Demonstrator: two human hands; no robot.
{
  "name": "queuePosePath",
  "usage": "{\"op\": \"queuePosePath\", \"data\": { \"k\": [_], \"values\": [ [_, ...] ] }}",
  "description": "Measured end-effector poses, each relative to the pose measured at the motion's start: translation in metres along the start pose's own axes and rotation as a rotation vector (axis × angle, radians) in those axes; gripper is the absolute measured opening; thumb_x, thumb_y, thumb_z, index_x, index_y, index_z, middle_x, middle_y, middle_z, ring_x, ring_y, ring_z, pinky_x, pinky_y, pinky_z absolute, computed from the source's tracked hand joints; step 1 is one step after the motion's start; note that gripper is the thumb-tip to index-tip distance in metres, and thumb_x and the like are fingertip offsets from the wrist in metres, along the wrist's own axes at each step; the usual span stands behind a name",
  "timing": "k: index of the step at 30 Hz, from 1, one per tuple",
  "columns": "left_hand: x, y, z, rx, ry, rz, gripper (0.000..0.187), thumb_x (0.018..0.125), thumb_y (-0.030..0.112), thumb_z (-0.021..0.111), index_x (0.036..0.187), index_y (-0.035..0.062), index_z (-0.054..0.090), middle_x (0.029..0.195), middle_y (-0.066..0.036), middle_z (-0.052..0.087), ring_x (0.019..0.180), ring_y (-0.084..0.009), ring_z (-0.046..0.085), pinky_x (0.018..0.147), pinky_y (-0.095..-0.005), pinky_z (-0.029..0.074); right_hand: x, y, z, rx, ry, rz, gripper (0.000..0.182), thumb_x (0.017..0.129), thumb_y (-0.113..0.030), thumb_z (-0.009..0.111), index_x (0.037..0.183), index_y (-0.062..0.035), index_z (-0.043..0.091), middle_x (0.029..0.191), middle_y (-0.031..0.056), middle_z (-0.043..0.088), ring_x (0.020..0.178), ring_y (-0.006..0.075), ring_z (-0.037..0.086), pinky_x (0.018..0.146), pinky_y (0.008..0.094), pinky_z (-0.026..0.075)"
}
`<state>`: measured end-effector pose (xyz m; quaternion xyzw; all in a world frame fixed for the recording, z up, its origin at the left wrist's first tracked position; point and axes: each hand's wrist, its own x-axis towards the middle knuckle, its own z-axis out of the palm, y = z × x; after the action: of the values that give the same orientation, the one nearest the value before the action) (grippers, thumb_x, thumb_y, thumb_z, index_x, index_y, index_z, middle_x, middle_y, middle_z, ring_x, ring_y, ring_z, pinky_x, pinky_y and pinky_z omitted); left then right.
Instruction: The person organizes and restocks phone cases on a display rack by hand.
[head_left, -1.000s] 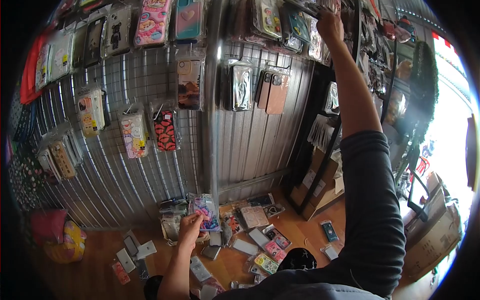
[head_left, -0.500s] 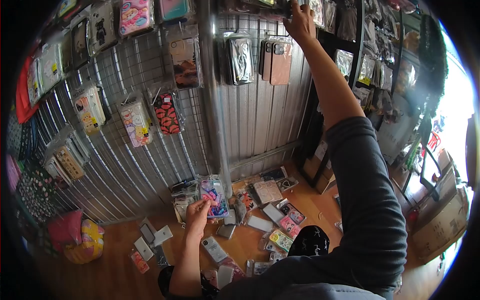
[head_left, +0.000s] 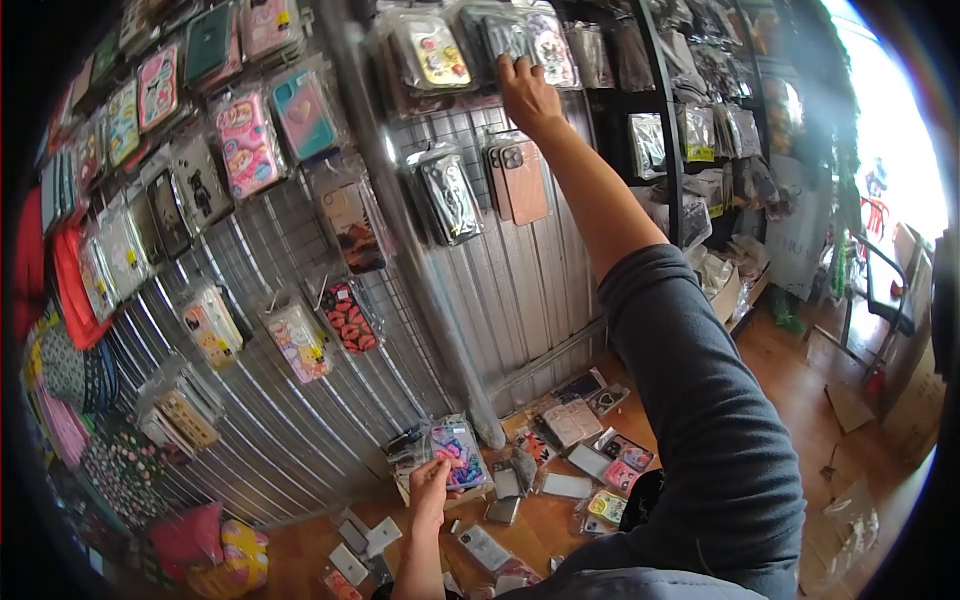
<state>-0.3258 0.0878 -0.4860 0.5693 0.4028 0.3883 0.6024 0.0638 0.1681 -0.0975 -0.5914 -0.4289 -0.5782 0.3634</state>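
Observation:
My left hand (head_left: 432, 492) is closed on a purple and blue patterned phone case (head_left: 457, 455) in clear packaging, low over the floor near the foot of the wall. My right hand (head_left: 530, 92) is raised to the upper rack, its fingers against a packaged dark case (head_left: 508, 38). How firmly it grips there cannot be seen. Left of it hangs a packaged yellow floral case (head_left: 438, 52), and right of it a white patterned one (head_left: 552, 48). Below hang a black case (head_left: 448, 195) and brown cases (head_left: 522, 182).
Many packaged cases hang on the wire grid (head_left: 285, 225) at the left. More cases lie on the wooden floor, among them a pink one (head_left: 572, 423). A black shelf post (head_left: 668, 110) stands at the right, with a chair (head_left: 885, 305) beyond. Pink and yellow bundles (head_left: 235, 558) sit lower left.
The view has tilted up and turned right, showing more of the upper rack. My right hand stays raised at the hanging cases, and my left still holds the purple and blue case.

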Motion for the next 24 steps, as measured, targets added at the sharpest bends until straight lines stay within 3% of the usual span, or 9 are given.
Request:
{"op": "queuePosePath", "data": {
  "k": [4,9,10,11,12,15,20,24],
  "values": [
    [-0.001,-0.002,0.005,0.005,-0.025,0.004,0.020,0.086,0.017,0.049,0.087,0.0015,0.061,0.081,-0.005,0.063,0.048,-0.0109,0.055,0.036,-0.0186,0.041,-0.005,0.000,-0.016,-0.037,-0.033,0.023,0.037,0.081,-0.013,0.043,0.117,-0.0021,0.037,0.111,0.0256,0.046,0.097,0.0366,0.050,0.061,0.0444,0.051],
    [-0.001,0.001,0.009,-0.036,-0.026,0.060,0.026,0.087,0.024,0.046,0.089,0.0030,0.061,0.084,-0.006,0.062,0.048,-0.0124,0.055,0.038,-0.0189,0.044,-0.041,-0.010,-0.052,0.101,0.213,0.093,0.035,0.077,-0.010,0.046,0.111,-0.0036,0.041,0.095,0.0135,0.049,0.086,0.0306,0.052,0.056,0.0385,0.048],
    [-0.002,0.001,0.010,-0.066,-0.020,0.082,0.029,0.088,0.027,0.045,0.089,0.0032,0.061,0.085,-0.006,0.061,0.048,-0.0129,0.055,0.038,-0.0191,0.044,-0.057,-0.013,-0.061,0.133,0.190,0.085,0.037,0.076,-0.009,0.047,0.112,-0.0044,0.041,0.099,0.0134,0.048,0.087,0.0305,0.051,0.057,0.0386,0.048],
    [0.001,-0.001,0.006,-0.054,-0.091,0.085,0.035,0.088,0.033,0.041,0.094,0.0036,0.059,0.094,-0.007,0.059,0.062,-0.0126,0.058,0.041,-0.0200,0.046,-0.075,-0.018,-0.064,0.148,0.199,0.085,0.038,0.076,-0.009,0.047,0.114,-0.0053,0.041,0.104,0.0138,0.047,0.088,0.0299,0.050,0.058,0.0387,0.047],
    [0.005,-0.004,0.007,-0.047,-0.094,0.087,0.035,0.088,0.033,0.041,0.094,0.0036,0.059,0.094,-0.007,0.059,0.062,-0.0126,0.058,0.041,-0.0200,0.046,-0.097,-0.026,-0.080,0.194,0.185,0.074,0.040,0.076,-0.008,0.047,0.116,-0.0069,0.042,0.108,0.0135,0.046,0.090,0.0295,0.049,0.061,0.0385,0.047],
    [0.006,-0.011,0.010,-0.102,-0.123,0.153,0.041,0.088,0.038,0.038,0.105,0.0046,0.054,0.108,-0.006,0.053,0.092,-0.0131,0.051,0.049,-0.0238,0.049,-0.174,-0.055,-0.121,0.305,0.072,-0.023,0.040,0.079,-0.013,0.049,0.118,-0.0095,0.042,0.112,0.0118,0.046,0.097,0.0289,0.046,0.069,0.0378,0.044],
    [-0.020,0.008,0.038,-0.170,-0.248,0.242,0.046,0.087,0.042,0.039,0.111,0.0054,0.051,0.115,-0.007,0.047,0.096,-0.0168,0.050,0.061,-0.0287,0.050,-0.294,-0.106,-0.191,0.497,-0.247,-0.110,0.047,0.072,-0.012,0.049,0.119,-0.0083,0.042,0.113,0.0125,0.045,0.098,0.0270,0.046,0.076,0.0362,0.041],
    [-0.023,-0.008,0.053,-0.428,-0.417,0.278,0.045,0.085,0.040,0.044,0.114,0.0057,0.045,0.113,-0.006,0.047,0.102,-0.0172,0.047,0.072,-0.0321,0.046,-0.355,-0.136,-0.235,0.563,-0.483,-0.299,0.050,0.070,-0.022,0.054,0.118,-0.0108,0.042,0.115,0.0128,0.044,0.101,0.0256,0.044,0.070,0.0364,0.040]
  ]
}}
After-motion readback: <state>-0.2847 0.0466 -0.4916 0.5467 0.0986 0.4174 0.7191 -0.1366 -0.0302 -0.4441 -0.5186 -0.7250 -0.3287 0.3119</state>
